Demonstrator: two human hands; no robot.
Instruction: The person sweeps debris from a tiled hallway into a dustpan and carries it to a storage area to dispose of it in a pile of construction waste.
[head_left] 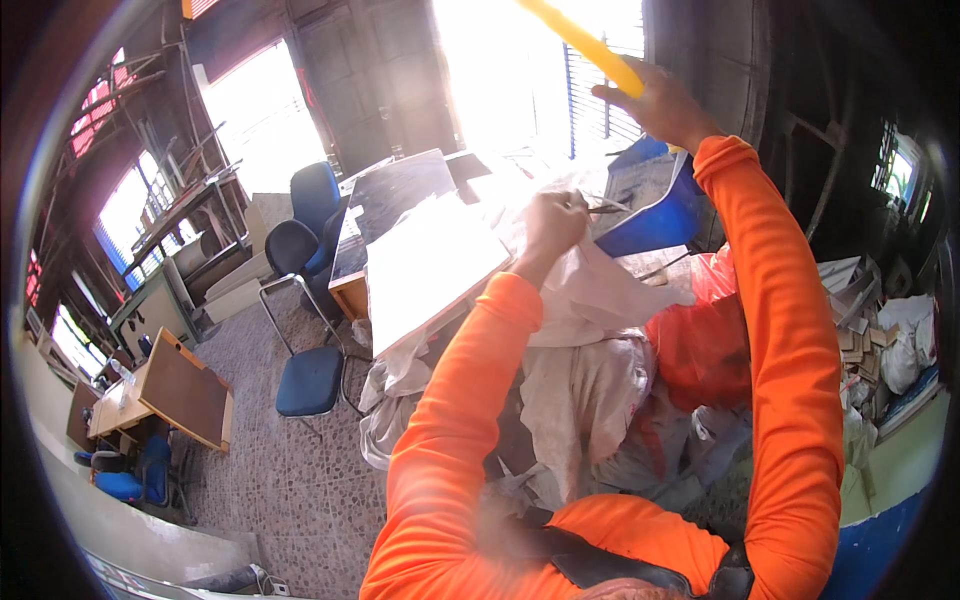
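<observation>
My left hand (556,224) is closed at the upper edge of a pale woven sack (600,295), gripping its cloth. A small dark pointed thing (608,209) shows just right of that fist; whether I hold it too is unclear. Higher up and to the right, my right hand (668,108) is wrapped round a yellow pole (590,45) that slants up to the left out of view. Below this hand stands a blue bin (655,215) with greyish contents. A red sack (700,340) lies beside the pale one.
A table bearing a large white board (430,265) stands to the left. Past it are blue chairs (308,380) and a tipped wooden desk (187,390). Scrap and bags (880,340) are heaped at the right. Bright windows (265,110) line the far wall.
</observation>
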